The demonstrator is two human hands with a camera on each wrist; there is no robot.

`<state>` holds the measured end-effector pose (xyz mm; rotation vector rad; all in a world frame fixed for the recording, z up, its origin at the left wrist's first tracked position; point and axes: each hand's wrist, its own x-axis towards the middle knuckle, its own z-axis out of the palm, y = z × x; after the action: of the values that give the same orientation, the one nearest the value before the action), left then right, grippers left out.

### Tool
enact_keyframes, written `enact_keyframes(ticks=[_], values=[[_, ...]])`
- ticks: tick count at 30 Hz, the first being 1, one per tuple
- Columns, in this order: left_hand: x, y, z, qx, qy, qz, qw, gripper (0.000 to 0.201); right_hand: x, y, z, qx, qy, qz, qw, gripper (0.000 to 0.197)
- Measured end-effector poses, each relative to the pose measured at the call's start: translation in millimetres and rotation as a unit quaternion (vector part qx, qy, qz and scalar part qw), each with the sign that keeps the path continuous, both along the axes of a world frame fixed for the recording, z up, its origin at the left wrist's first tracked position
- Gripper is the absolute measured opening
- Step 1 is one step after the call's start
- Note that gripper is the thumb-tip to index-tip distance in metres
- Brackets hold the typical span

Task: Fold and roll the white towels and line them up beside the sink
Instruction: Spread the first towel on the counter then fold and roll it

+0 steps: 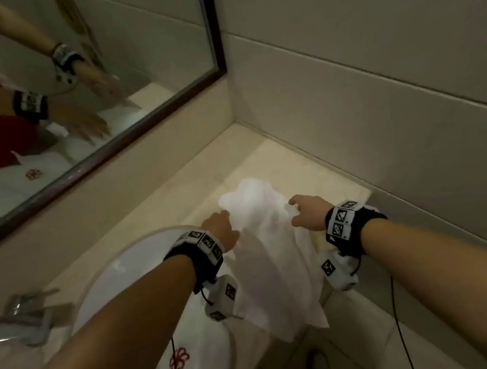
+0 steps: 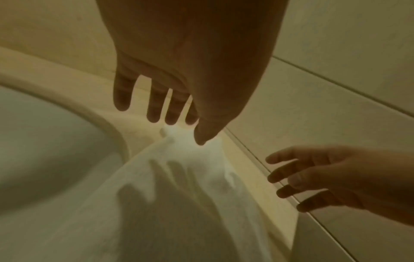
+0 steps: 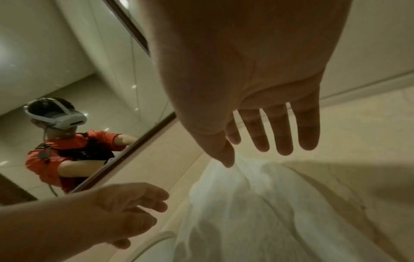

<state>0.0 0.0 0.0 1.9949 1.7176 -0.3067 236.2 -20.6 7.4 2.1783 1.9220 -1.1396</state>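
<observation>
— Where does the white towel (image 1: 264, 244) lie?
— We see it stretched lengthwise over the table (image 1: 266, 155), just right of the round sink (image 1: 138, 252). Its far end is bunched near the corner of the tiled walls, and its near end hangs over the table's front edge.
— And what are our hands doing?
— Our left hand (image 1: 218, 225) hovers at the towel's left edge with fingers straight and spread, gripping nothing. Our right hand (image 1: 305, 211) is at the right edge, fingers loose and slightly bent, also released. From the left wrist view, the fingers (image 2: 154, 104) hang above the cloth; whether they touch it we cannot tell.
— Anything else around us?
— A second white cloth with a red flower emblem (image 1: 179, 358) drapes over the sink's front. The faucet (image 1: 22, 304) stands at the left, and the dark-framed mirror (image 1: 91, 80) reflects our arms.
</observation>
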Motion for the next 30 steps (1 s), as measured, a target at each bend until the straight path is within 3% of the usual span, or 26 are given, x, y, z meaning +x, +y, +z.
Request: enact_keyframes(ticks=[3,6,11,16,23,26,30], values=[[0.5,1.2,-14.7,-0.02,-0.038,0.069,0.997,0.069,8.1,11.2,-20.5,-0.044,0.024,-0.047,0.998,0.06],[3.1,0.9,-25.2,-0.044,-0.078,0.122,0.989,0.072,10.6,18.1,-34.4,-0.07,0.053,-0.072,0.993,0.047],[10.2,4.3,-36.1,-0.074,-0.096,0.191,0.974,0.066,11.8,28.6,-49.5,-0.064,0.081,-0.089,0.991,0.039],[16.9,3.9,-40.8,-0.056,-0.093,0.232,0.967,0.055,16.2,34.7,-68.6,-0.062,0.12,-0.13,0.982,0.049],[15.1,1.8,-26.1,-0.06,-0.136,0.26,0.954,0.018,12.0,32.2,-51.7,-0.038,0.204,-0.139,0.968,0.032],[17.9,1.5,-3.1,-0.052,-0.196,0.297,0.933,0.02,11.5,31.5,-28.0,-0.019,0.246,-0.154,0.957,0.024],[23.1,4.4,35.9,-0.019,-0.278,0.314,0.908,0.028,14.2,30.2,20.1,0.03,0.252,-0.11,0.961,0.014]])
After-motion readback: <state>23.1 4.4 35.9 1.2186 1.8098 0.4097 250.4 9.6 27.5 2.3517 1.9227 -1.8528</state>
